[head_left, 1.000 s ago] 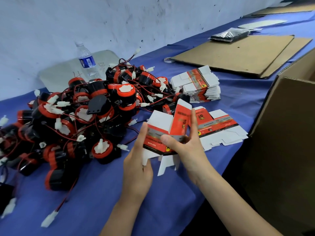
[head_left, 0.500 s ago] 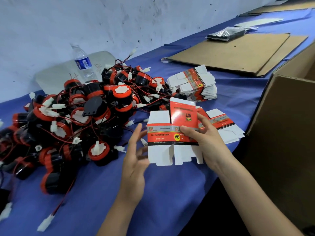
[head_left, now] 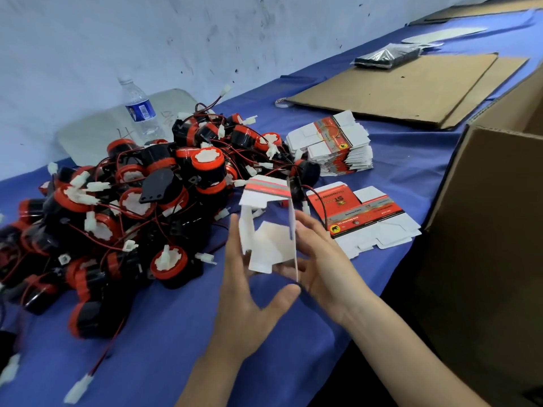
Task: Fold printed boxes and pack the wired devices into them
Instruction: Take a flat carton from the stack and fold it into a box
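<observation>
Printed box [head_left: 266,198] — flat before, hollow now

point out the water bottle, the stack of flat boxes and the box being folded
water bottle [head_left: 140,110], head view, on its blue label
stack of flat boxes [head_left: 332,141], head view, on the top sheet's printed band
box being folded [head_left: 269,248], head view, on its white inner flap

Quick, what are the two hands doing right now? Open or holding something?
Left hand: open, fingers straight against the half-folded box.
Right hand: holding the half-folded box by its right side.
</observation>
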Available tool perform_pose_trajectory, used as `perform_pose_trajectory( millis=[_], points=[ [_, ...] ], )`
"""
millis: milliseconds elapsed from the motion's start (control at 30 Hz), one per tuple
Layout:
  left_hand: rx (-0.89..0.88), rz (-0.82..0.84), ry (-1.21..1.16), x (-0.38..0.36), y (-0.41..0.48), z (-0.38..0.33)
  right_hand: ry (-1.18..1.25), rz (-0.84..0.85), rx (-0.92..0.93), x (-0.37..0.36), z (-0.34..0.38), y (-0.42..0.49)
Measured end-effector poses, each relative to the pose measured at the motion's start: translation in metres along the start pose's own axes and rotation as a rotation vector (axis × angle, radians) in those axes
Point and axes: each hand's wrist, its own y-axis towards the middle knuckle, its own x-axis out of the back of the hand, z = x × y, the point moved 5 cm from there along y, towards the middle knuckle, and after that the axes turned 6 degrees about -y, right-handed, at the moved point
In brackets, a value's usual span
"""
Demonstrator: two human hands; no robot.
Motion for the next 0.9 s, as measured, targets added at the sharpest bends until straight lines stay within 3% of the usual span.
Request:
perform_pose_trajectory(
  millis=[100,233,333,400,500,633,800,900],
  points=[
    [0.037,-0.014,0.077,0.001,0.001,0.006,-0.104,0.005,-0.036,-0.002,-0.005,-0.003],
    [-0.026,-0.187,0.155,0.013,0.004,0.001,-0.342,0.017,0.014,0.002,-0.007,-0.01],
    [0.008,-0.304,0.112,0.021,0.004,0.0,-0.59,-0.023,0.204,0.004,0.0,-0.011],
    [0.036,-0.332,0.102,0.024,0.002,0.001,-0.606,-0.117,0.397,0.009,0.012,-0.012],
    [0.04,-0.274,0.062,0.025,0.004,0.0,-0.528,-0.034,0.561,0.014,0.025,-0.011],
    [0.001,-0.146,0.074,0.019,0.005,-0.001,-0.573,0.198,0.558,-0.004,0.031,-0.006],
    [0.009,-0.076,-0.058,0.02,0.008,0.0,-0.539,0.22,0.528,-0.008,0.029,-0.007],
    [-0.005,-0.078,-0.028,0.021,0.009,-0.003,-0.526,0.147,0.538,-0.007,0.018,-0.014]
  ],
)
